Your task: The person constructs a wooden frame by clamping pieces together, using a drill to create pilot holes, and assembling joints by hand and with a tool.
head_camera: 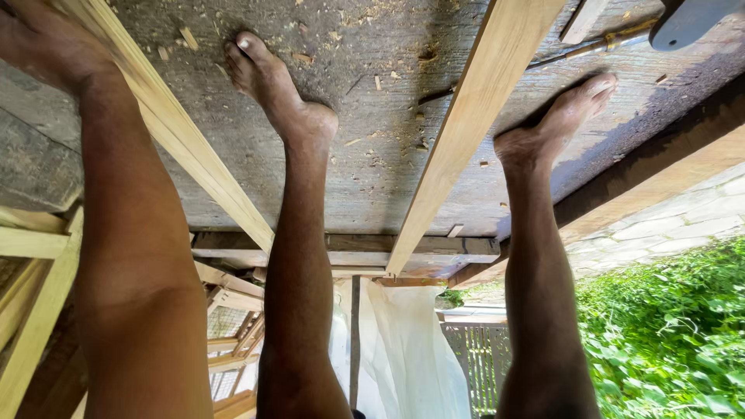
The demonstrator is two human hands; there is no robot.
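The view is upside down, with the dusty grey floor at the top. My left hand is at the top left corner, pressed against the floor beside a long pale wooden strip. Its fingers are cut off by the frame edge, so its grip is unclear. My forearm runs down the left side. My two bare feet stand on the floor. A second pale plank lies between them. My right hand is out of sight.
Wood chips litter the floor. A thin metal rod and a grey rounded object lie at the top right. Stacked timber frames, a white sheet and green plants are behind my legs.
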